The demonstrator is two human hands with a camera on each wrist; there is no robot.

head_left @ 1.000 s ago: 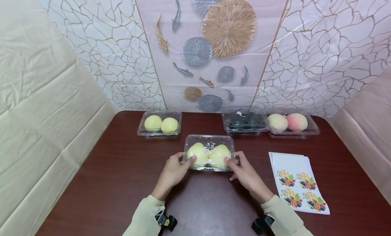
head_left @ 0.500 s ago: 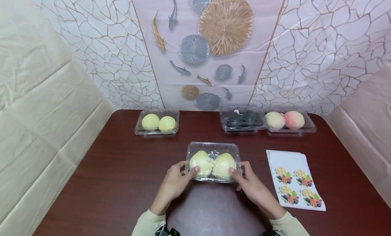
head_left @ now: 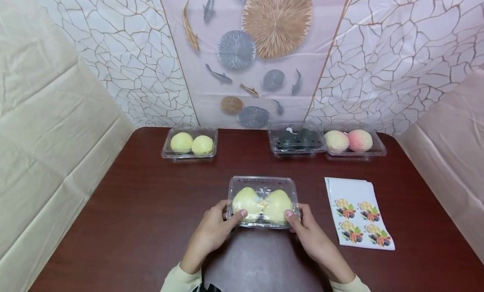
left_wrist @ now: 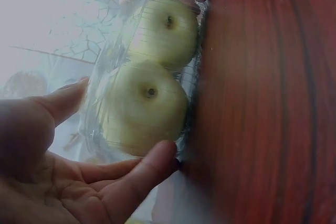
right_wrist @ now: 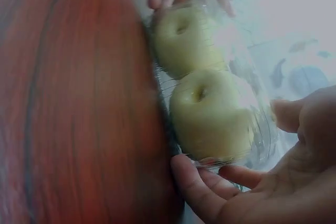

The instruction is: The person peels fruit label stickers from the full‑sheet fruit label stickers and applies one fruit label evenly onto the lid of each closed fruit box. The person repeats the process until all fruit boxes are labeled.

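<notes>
A clear plastic clamshell box with two pale yellow-green pears lies between both hands near the middle of the table. My left hand grips its left end, thumb on the lid and fingers at the side and lower edge. At the opposite end, my right hand holds it in the same way. In the left wrist view, the pears show their dimpled ends through the plastic, and so does the right wrist view. The box's base is close to the tabletop; whether it touches is hard to tell.
On the brown table, a box of two yellow round fruits stands back left. Back right are a box of dark fruits and a box of two peaches, side by side. Sheets with fruit-picture stickers lie at right.
Both hands have drawn the pear box toward the body, away from the boxes at the back. Their grip looks the same. The head view has tilted down slightly.
</notes>
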